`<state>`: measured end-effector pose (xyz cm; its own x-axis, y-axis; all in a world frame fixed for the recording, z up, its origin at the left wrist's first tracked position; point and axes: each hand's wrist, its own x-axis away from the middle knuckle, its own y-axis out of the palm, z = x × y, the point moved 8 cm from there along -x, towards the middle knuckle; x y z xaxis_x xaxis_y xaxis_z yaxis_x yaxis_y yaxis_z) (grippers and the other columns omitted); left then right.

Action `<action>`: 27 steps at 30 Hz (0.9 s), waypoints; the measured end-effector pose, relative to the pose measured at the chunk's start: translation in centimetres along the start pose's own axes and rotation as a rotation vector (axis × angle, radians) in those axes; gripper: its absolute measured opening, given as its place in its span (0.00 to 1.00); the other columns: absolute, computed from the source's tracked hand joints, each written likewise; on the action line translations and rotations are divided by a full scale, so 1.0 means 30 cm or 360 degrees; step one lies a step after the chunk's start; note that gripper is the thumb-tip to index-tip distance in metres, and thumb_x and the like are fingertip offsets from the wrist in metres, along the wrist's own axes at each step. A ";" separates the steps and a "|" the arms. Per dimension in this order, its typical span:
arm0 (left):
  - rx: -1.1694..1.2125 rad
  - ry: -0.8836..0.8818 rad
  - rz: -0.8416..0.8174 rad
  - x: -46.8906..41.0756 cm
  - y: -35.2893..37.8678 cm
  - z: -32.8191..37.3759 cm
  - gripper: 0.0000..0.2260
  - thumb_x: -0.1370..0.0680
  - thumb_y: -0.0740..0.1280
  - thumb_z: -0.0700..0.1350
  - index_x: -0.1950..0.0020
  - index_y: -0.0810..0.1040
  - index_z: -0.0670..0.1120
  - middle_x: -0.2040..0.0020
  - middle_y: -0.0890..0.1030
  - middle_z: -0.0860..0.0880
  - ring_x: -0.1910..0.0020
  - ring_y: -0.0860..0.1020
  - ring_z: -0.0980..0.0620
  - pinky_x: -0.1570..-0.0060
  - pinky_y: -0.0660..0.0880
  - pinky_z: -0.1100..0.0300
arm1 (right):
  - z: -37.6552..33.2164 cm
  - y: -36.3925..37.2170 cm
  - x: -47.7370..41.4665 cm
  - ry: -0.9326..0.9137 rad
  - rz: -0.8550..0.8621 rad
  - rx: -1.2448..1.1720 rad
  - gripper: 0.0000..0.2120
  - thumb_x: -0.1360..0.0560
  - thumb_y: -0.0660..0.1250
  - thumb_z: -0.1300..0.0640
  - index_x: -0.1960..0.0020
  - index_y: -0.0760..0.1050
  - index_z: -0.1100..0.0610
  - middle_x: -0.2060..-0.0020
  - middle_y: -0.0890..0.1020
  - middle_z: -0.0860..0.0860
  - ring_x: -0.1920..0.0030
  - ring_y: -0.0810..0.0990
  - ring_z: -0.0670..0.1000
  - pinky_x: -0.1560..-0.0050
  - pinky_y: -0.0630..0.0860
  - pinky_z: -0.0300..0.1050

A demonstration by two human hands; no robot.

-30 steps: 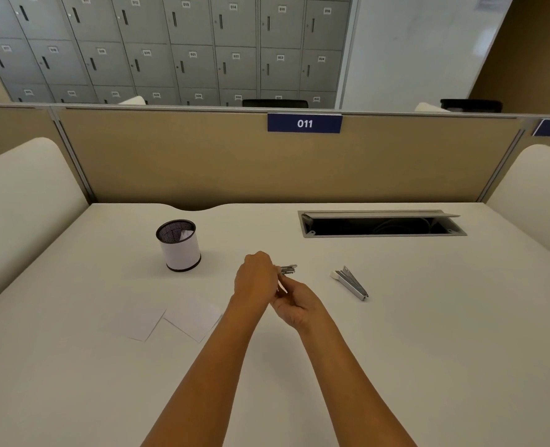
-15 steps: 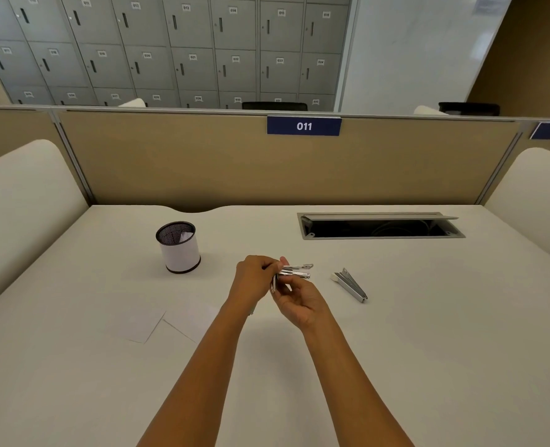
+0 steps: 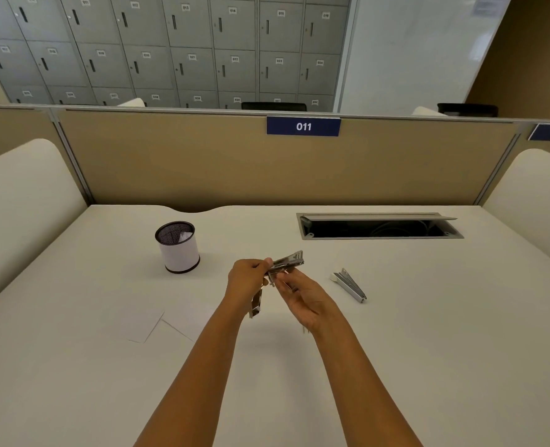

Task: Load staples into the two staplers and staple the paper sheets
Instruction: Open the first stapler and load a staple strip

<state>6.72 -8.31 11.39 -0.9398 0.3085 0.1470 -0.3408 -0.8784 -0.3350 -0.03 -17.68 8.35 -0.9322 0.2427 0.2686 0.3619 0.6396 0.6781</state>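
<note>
My left hand (image 3: pixel 247 280) grips the open stapler (image 3: pixel 288 261), my right hand (image 3: pixel 302 298) pinches its rail; I should hold it level for loading.

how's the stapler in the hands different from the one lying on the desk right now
The held stapler is off the desk, gripped by the left hand and right hand; the desk stapler lies untouched to their right. The held stapler is swung wide open, one arm hanging below the left hand; the desk stapler gapes only slightly. Both are small and silver.
</note>
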 end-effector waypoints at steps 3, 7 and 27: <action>0.0329 -0.0386 -0.0153 0.000 0.013 -0.073 0.15 0.22 0.63 0.49 0.64 0.79 0.42 0.70 0.76 0.47 0.70 0.70 0.52 0.66 0.66 0.61 | -0.007 0.019 0.003 -0.0054 -0.0169 0.0397 0.16 0.28 0.65 0.71 0.42 0.76 0.60 0.47 0.82 0.55 0.44 0.80 0.49 0.47 0.77 0.35; 0.0760 -0.0749 -0.0368 0.016 0.048 -0.141 0.13 0.23 0.64 0.49 0.59 0.78 0.41 0.69 0.76 0.46 0.74 0.72 0.54 0.72 0.70 0.63 | -0.001 0.011 -0.004 -0.0047 -0.0197 0.0527 0.24 0.31 0.70 0.70 0.37 0.71 0.57 0.47 0.81 0.55 0.46 0.81 0.48 0.48 0.75 0.38; 0.0478 -0.0525 -0.0623 0.025 0.090 -0.132 0.16 0.21 0.61 0.51 0.43 0.77 0.41 0.54 0.81 0.46 0.66 0.77 0.56 0.63 0.75 0.63 | -0.018 -0.083 -0.041 -0.0205 0.0336 0.0681 0.04 0.24 0.65 0.56 0.53 0.78 0.54 0.59 0.83 0.50 0.52 0.80 0.50 0.39 0.70 0.44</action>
<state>4.99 -9.00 6.90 -0.6716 0.5430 0.5041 -0.5932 -0.8017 0.0733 0.21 -19.96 6.70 -0.8419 0.4702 0.2648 0.5328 0.8023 0.2692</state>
